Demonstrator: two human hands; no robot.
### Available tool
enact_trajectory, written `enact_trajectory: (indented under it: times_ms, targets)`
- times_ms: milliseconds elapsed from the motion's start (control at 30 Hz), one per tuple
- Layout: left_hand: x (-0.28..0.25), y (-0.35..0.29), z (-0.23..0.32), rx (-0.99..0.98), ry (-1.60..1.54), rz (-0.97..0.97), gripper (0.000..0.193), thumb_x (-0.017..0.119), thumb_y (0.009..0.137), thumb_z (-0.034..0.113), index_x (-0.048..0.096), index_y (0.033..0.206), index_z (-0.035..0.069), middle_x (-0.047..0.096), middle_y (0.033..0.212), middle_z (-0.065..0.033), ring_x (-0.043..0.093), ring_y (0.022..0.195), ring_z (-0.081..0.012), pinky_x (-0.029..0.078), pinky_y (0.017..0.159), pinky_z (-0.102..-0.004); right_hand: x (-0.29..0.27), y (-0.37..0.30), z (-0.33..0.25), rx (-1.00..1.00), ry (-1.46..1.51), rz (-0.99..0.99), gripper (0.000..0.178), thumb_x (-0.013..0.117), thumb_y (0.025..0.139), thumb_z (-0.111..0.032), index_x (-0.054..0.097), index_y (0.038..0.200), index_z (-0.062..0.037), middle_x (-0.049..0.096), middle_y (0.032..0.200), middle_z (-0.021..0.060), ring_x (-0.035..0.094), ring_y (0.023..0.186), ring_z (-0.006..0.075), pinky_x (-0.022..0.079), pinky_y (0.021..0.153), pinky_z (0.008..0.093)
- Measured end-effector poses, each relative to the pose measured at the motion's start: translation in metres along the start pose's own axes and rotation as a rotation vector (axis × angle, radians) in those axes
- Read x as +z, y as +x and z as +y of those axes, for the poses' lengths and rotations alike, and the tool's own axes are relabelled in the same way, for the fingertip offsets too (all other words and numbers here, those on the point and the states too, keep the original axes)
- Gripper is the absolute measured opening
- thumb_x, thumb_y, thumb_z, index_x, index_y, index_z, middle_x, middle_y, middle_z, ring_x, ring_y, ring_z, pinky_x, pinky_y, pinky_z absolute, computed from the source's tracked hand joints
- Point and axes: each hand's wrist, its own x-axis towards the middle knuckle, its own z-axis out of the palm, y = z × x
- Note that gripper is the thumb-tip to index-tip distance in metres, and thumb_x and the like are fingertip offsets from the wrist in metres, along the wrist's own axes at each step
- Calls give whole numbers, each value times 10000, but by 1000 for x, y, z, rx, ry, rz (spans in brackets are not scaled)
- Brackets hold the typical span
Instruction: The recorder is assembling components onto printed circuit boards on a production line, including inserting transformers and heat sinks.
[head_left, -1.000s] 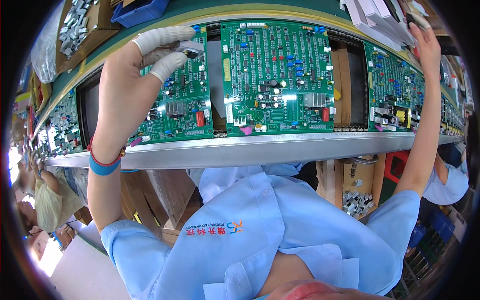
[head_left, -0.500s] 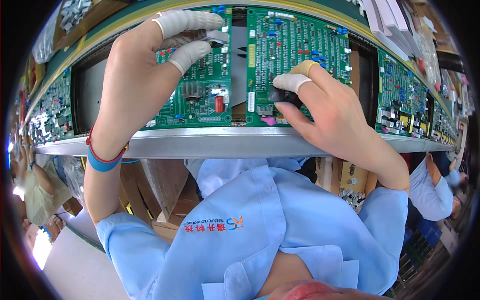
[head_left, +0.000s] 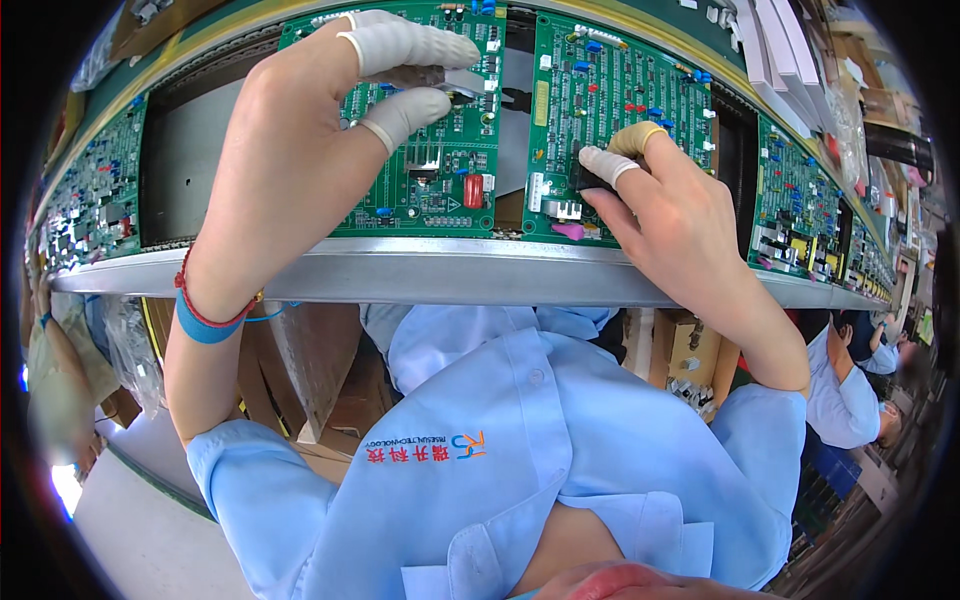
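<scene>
Left hand [head_left: 300, 150] pinches a small silvery part [head_left: 462, 82] over the green circuit board [head_left: 440, 180], fingers closed on it. Right hand [head_left: 670, 210] presses a dark component [head_left: 590, 180], probably gripped, onto the neighbouring board [head_left: 620, 110].

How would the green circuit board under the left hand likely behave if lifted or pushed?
The green circuit board looks flat and rigid, so probably stiff. Its upright parts suggest fragility. The left hand touches it with covered fingers, hinting at careful handling.

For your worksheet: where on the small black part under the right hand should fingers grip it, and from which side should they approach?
Grip the black part by its two opposite side faces, coming from above the green board. It stands proud of the board among other parts, as the right hand pinches it now.
</scene>
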Motion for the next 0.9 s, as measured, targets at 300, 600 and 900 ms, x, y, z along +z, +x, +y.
enact_trajectory:
  times_ms: [300, 600, 900]
  targets:
    - [25, 5, 17, 229, 232, -7, 322, 689, 776, 11, 696, 1073, 134, 704, 917, -29, 637, 913, -209, 297, 1069, -424, -13, -3, 5, 27, 90, 9, 261, 688, 766, -56, 646, 1020, -13, 559, 926, 91, 615, 782, 257, 515, 634, 350]
    - [64, 13, 33, 324, 358, -135, 441, 739, 721, 47, 670, 1150, 123, 684, 842, -31, 634, 942, -207, 281, 1056, -503, -29, -6, 39, 220, 387, 220, 299, 651, 832, 22, 666, 1117, -68, 615, 1053, 61, 603, 841, 138, 480, 679, 236]
    - [68, 20, 41, 423, 464, -146, 466, 745, 704, 51, 662, 1158, 118, 686, 844, -9, 641, 919, -185, 247, 1064, -466, -36, -4, 51, 96, 409, 298, 315, 764, 737, -27, 657, 1029, 27, 607, 968, 154, 610, 741, 227, 482, 604, 287]
